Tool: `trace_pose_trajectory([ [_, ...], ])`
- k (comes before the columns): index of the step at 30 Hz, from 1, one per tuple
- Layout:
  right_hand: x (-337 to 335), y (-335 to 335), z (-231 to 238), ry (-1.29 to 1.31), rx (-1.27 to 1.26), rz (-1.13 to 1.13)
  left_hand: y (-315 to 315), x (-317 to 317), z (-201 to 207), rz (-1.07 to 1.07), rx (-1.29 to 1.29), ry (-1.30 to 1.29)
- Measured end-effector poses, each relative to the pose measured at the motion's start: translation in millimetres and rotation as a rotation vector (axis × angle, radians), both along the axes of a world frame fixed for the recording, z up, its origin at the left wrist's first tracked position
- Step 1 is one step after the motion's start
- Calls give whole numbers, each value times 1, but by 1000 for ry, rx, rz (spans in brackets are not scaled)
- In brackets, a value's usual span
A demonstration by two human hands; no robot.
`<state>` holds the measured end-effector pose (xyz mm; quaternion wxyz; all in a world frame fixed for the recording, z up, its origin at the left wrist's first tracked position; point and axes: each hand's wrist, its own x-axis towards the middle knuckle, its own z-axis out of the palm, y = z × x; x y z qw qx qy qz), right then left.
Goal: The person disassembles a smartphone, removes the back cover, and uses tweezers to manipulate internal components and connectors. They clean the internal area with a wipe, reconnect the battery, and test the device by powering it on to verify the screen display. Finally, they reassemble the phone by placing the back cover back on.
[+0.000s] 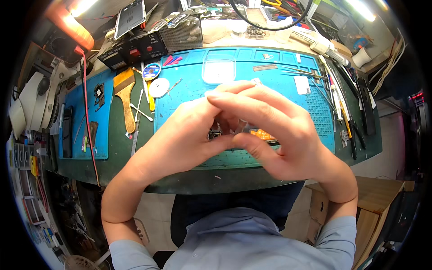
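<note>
My left hand [186,130] and my right hand [283,123] meet above the blue work mat [288,63], fingers curved toward each other and closed at the tips. Between the thumbs and fingers shows a small clear piece [241,126]; its kind is unclear, and the fingers hide most of it. Through the gap below, part of a dark circuit board [215,133] and an orange printed strip [262,134] can be seen on the mat. A shallow clear dish [218,71] stands just beyond my fingertips.
On the left lie a wooden-handled brush [125,94], cotton swabs [141,112] and a spool [151,71]. Tweezers [306,73] and several slim tools lie to the right. A black power unit [132,51] stands at the back left, and a red cable [86,103] crosses the left mat.
</note>
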<state>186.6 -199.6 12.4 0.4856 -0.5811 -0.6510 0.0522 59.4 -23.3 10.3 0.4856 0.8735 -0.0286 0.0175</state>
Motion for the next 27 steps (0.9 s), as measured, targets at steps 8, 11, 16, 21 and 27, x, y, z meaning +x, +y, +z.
trace_pose_trajectory([
  [8,4,0,1,-7,-23,37,1,-2,1,-19,17,-85],
  [11,6,2,-1,-97,-3,24,-2,-1,-6,-10,27,-148],
  [16,5,-1,-3,1,-51,44,4,-4,-1,-22,-100,44],
  [21,8,1,-2,-103,-14,41,-7,1,-4,9,-77,-165],
  [27,7,3,-5,-78,0,37,4,1,-8,-22,17,-88],
])
